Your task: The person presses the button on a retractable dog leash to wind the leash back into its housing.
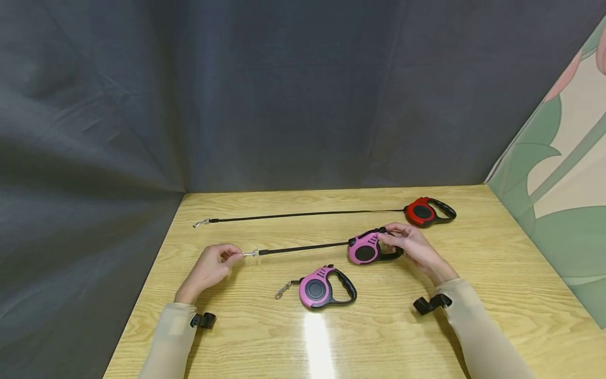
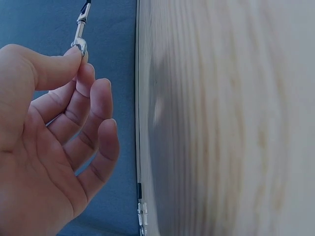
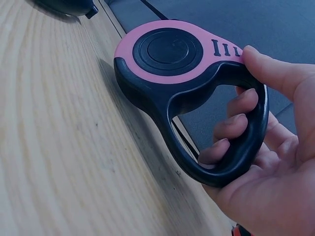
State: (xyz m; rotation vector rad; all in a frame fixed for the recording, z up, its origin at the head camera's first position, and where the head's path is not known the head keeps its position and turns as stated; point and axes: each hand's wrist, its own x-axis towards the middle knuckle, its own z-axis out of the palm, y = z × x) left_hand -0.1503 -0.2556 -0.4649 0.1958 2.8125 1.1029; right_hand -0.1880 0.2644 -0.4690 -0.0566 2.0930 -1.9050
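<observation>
Pink leash [image 1: 364, 248]: left hand [image 1: 211, 267] pinches metal clip [image 1: 251, 253]; well apart, right hand [image 1: 414, 249] curls round black handle [image 3: 257, 123].

A pink-and-black leash [image 1: 365, 253] has its handle [image 3: 257, 130] toward three o'clock; its black strap [image 1: 303, 248] runs straight toward nine to a silver clip [image 1: 251, 253].

In the head view, the person is wearing beige sleeves: a left sleeve [image 1: 164, 339] showing around half past seven, a right sleeve [image 1: 479, 331] around four. Small black cameras are jutting from the cuffs, the left camera [image 1: 206, 320] toward three o'clock, the right camera [image 1: 432, 304] toward nine.
</observation>
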